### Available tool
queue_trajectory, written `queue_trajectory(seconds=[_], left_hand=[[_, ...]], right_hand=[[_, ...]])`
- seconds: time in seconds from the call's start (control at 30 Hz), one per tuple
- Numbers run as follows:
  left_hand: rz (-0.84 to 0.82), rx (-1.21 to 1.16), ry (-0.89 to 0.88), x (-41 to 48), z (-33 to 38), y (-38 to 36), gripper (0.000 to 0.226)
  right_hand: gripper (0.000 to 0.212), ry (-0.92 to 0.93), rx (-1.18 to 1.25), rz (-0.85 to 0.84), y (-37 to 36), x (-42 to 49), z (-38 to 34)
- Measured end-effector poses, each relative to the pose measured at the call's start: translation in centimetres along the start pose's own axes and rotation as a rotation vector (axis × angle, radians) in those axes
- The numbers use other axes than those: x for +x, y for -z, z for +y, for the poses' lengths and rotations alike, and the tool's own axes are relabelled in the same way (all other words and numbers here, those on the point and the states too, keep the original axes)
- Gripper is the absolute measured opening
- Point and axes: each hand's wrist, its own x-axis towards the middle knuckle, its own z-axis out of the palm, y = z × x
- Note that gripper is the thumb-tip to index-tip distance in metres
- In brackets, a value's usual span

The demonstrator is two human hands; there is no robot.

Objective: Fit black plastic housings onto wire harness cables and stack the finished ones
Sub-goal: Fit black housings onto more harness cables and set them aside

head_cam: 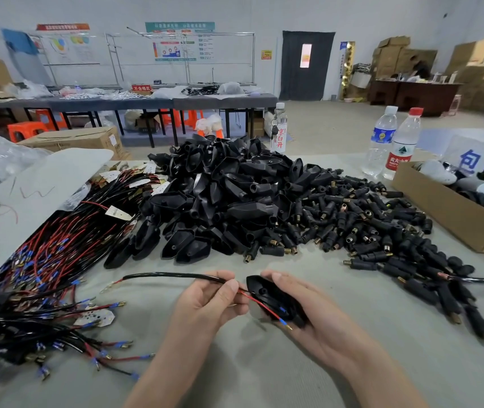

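My left hand (208,304) pinches a black harness cable (173,275) near its end, where a thin red wire (261,306) with a blue crimp terminal comes out. My right hand (308,316) cradles a black plastic housing (273,298) with fingers curled around it. The red wire runs across the housing's open side, and its terminal tip pokes out near my palm. The cable's other end arcs left over the grey table (264,378).
A large heap of black housings (220,195) lies ahead, with small black brass-tipped connectors (376,228) spread to its right. Bundled red and black harness cables (43,260) cover the left side. A cardboard box (455,210) and water bottles (390,142) stand at the right.
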Motion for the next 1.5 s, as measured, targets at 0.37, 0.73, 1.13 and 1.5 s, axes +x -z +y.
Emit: queue_trajectory(seconds=[0.37, 0.73, 1.13, 1.5], left_hand=[[0.044, 0.106, -0.104, 0.2, -0.4, 0.1, 0.008], [0.187, 0.411, -0.332, -0.2, -0.8, -0.1, 0.006], [0.043, 0.27, -0.219, -0.4, -1.1, -0.8, 0.007], [0.059, 0.481, -0.235, -0.4, -1.1, -0.5, 0.022]], right_hand=[[0.04, -0.031, -0.045, -0.036, -0.2, 0.0, 0.4], [0.045, -0.058, -0.029, -0.028, -0.4, 0.3, 0.9], [0.039, -0.024, -0.012, -0.047, -0.7, 0.2, 1.1], [0.042, -0.049, 0.15, -0.278, -1.0, -0.1, 0.8]])
